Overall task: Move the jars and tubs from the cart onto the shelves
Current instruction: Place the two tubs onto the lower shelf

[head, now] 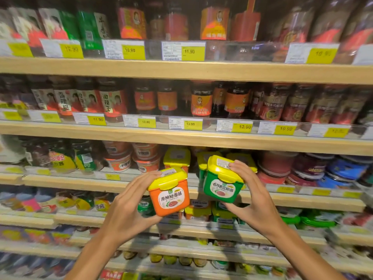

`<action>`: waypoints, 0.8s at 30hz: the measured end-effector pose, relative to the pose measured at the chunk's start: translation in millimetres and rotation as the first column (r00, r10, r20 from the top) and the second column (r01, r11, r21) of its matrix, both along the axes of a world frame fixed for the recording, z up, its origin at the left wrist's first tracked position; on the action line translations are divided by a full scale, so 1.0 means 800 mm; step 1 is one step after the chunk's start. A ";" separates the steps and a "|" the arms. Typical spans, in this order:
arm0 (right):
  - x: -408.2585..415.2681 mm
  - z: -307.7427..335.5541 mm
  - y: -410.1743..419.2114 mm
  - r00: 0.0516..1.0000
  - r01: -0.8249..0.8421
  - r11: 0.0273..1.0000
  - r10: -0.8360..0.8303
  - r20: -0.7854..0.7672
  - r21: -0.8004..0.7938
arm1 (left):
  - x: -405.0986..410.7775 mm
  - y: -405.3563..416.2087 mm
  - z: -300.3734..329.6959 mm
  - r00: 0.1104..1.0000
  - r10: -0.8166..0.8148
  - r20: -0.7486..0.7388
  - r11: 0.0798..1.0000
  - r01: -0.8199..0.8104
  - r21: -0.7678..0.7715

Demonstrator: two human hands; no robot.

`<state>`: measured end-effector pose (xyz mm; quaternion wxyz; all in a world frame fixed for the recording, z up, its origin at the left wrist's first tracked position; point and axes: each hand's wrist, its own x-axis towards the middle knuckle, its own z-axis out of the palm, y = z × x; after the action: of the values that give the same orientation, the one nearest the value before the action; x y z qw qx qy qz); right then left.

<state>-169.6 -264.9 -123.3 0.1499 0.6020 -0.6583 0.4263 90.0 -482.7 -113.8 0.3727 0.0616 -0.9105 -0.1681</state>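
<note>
My left hand (129,203) grips an orange tub (171,196) with a yellow clip lid, held tilted in front of the third shelf from the top. My right hand (252,197) grips a green tub (222,183) with the same kind of yellow lid, fingers over the lid and thumb under the base. Both tubs hang in the air just before the wooden shelf edge (302,201). Behind them on that shelf stand more yellow-lidded tubs (177,157). The cart is not in view.
Wooden shelves run across the whole view. The upper shelves hold dark sauce jars (201,100) behind yellow price tags (192,125). Red tubs (121,160) stand left of the yellow-lidded ones, round red and blue tubs (314,168) to the right. Lower shelves carry more tubs and jars.
</note>
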 end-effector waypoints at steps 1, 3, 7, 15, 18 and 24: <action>0.004 -0.002 0.001 1.000 0.018 1.000 -0.018 -0.007 0.002 | 0.001 -0.003 -0.002 1.000 -0.013 -0.008 1.000 0.013 -0.014; 0.013 -0.006 0.003 0.999 0.051 0.999 -0.051 -0.019 0.005 | 0.005 -0.005 -0.007 0.999 -0.036 -0.023 0.999 0.035 -0.028; 0.022 -0.013 0.003 0.995 0.075 0.997 -0.076 -0.069 -0.018 | 0.007 -0.009 -0.020 0.996 -0.071 -0.053 0.997 0.069 -0.037; 0.010 -0.026 -0.008 0.981 0.090 0.993 -0.101 -0.165 -0.071 | 0.002 -0.009 -0.053 0.989 -0.104 -0.107 0.990 0.092 -0.110; 0.002 -0.029 -0.013 0.970 0.088 0.992 -0.106 -0.218 -0.090 | 0.001 -0.012 -0.065 0.988 -0.109 -0.110 0.986 0.094 -0.134; -0.022 -0.022 -0.032 0.931 0.083 0.991 -0.114 -0.346 -0.102 | -0.006 -0.018 -0.074 0.988 -0.103 -0.112 0.982 0.083 -0.169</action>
<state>-187.5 -290.3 -141.0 0.3115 0.6276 -0.6316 0.3319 85.0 -497.0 -173.3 0.4224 -0.0221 -0.8990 -0.1135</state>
